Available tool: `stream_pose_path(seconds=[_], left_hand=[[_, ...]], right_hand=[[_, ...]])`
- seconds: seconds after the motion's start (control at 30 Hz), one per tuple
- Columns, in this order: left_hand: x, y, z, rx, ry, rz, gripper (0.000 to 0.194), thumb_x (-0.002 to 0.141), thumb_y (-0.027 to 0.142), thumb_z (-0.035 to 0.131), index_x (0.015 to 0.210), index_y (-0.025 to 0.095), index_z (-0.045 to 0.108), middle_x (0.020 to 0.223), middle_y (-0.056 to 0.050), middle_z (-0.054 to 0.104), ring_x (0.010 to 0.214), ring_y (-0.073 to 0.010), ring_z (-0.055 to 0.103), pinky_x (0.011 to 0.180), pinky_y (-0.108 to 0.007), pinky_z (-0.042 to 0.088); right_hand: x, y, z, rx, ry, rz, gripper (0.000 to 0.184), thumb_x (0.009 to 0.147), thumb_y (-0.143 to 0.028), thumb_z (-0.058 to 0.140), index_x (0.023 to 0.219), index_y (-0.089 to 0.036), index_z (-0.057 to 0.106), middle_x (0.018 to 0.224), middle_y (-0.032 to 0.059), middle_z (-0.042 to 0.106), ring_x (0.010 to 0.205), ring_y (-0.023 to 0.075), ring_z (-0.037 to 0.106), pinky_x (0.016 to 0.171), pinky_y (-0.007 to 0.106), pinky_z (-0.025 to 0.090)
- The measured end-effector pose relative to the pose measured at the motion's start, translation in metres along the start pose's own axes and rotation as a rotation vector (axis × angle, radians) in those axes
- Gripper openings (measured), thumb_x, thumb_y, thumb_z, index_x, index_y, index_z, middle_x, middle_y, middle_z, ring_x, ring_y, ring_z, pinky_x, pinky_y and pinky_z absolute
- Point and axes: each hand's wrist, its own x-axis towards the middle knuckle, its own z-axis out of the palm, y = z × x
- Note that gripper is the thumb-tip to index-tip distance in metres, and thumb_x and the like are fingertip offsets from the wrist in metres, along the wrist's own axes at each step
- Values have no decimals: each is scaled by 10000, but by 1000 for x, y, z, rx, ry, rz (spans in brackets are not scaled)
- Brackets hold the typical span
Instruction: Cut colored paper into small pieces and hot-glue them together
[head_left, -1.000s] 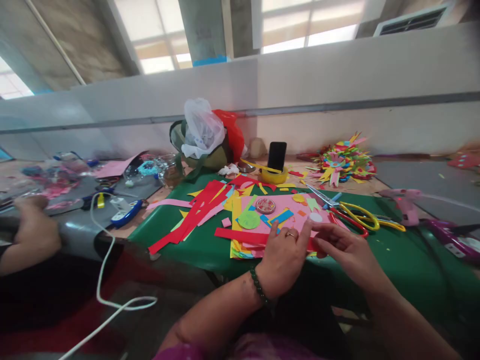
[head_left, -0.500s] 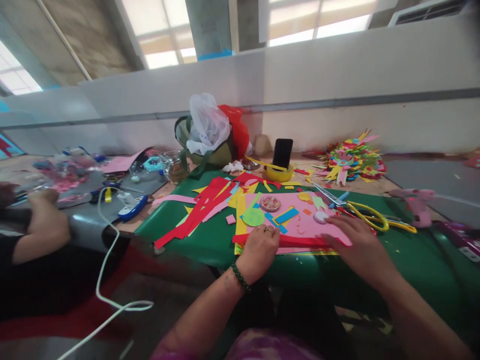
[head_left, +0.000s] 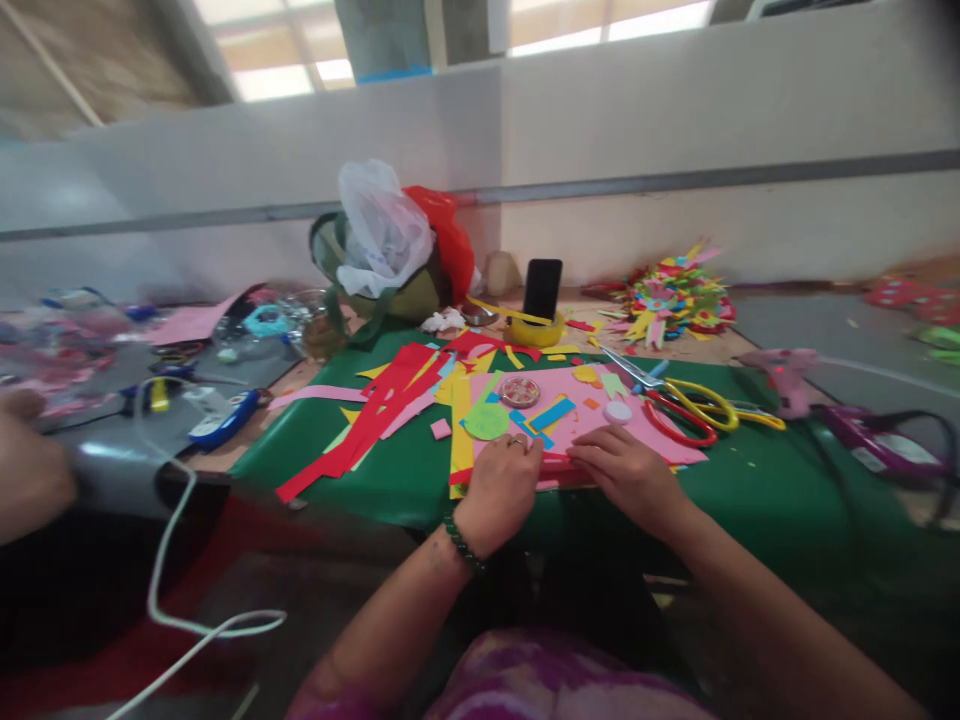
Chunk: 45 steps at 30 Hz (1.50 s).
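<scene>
- Currently, the red strip (head_left: 556, 464) runs beneath the fingertips, across the pink sheet (head_left: 559, 382).
- Left hand (head_left: 499, 490): bent fingers, close together.
- Right hand (head_left: 634, 478): fingers narrow, extended.
- Whether either pinches it, I cannot tell.

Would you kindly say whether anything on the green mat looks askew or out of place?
Only mild untidiness: red strips lie in a skewed, overlapping heap left of the pink sheet, one end near the front edge of the green mat.
</scene>
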Motion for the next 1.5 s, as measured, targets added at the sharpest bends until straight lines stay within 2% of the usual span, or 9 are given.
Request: stream_pose_path(seconds=[0.17, 0.37, 0.47, 0.63, 0.8, 1.03, 1.2, 1.37, 1.5], left_hand=[[-1, -14, 17, -16, -16, 27, 348, 884, 34, 440, 1159, 123, 635, 1054, -167, 667, 994, -269, 629, 833, -390, 518], [-14, -34, 35, -128, 230, 91, 347, 892, 79, 476, 1148, 193, 681, 1123, -143, 662, 1013, -246, 619, 858, -381, 526], [-17, -40, 36, -149, 299, 108, 308, 897, 103, 480, 1026, 220, 735, 1008, -120, 682, 914, -238, 631, 784, -368, 524], [-15, -43, 26, -10, 363, 52, 308, 884, 101, 507, 1007, 247, 749, 973, -115, 696, 866, -256, 610, 748, -389, 489], [-15, -46, 23, 39, 236, 51, 282, 883, 96, 510, 982, 210, 749, 925, -116, 687, 849, -252, 595, 730, -369, 492], [-27, -61, 32, -318, 193, 5, 278, 935, 206, 488, 968, 227, 763, 982, -58, 714, 909, -190, 647, 762, -275, 510], [-28, -64, 28, -413, 148, -94, 249, 925, 307, 543, 880, 235, 777, 948, -40, 724, 872, -187, 661, 731, -272, 497], [-26, -64, 22, -364, 105, -123, 213, 894, 360, 607, 936, 227, 767, 929, -43, 711, 871, -198, 657, 746, -294, 492], [-17, -50, 11, -146, 39, -98, 223, 878, 342, 641, 1033, 227, 753, 914, -71, 708, 840, -239, 652, 731, -361, 476]], right_hand=[[-15, 7, -4, -55, -96, 84, 214, 919, -139, 566, 983, -223, 752, 919, 90, 746, 853, 233, 646, 706, 342, 569], [-32, 14, -16, -59, -167, 125, 222, 945, -154, 532, 1030, -192, 733, 1013, 88, 747, 894, 222, 645, 744, 322, 565], [-30, 16, -19, -80, -194, 117, 267, 955, -131, 487, 1050, -209, 724, 1018, 78, 745, 904, 216, 644, 729, 311, 553], [-13, 20, -22, -215, -84, 71, 332, 964, -116, 415, 1036, -195, 729, 1025, 125, 725, 957, 253, 610, 789, 380, 529], [-9, 26, -11, -165, -161, 30, 316, 951, -105, 439, 1002, -173, 744, 883, 116, 717, 841, 238, 603, 734, 357, 526], [-27, 39, -10, 192, -174, 219, 257, 973, -243, 506, 959, -217, 761, 930, 79, 715, 879, 201, 641, 752, 316, 548], [-24, 44, -17, 311, -162, 291, 322, 980, -339, 500, 865, -192, 763, 859, 88, 698, 836, 208, 633, 749, 340, 532], [-19, 48, -18, 462, -204, 381, 346, 953, -419, 538, 817, -175, 743, 812, 80, 677, 827, 206, 626, 752, 332, 517], [-14, 49, -20, 503, -261, 436, 331, 946, -423, 544, 809, -179, 721, 797, 72, 675, 816, 206, 611, 737, 331, 499]])
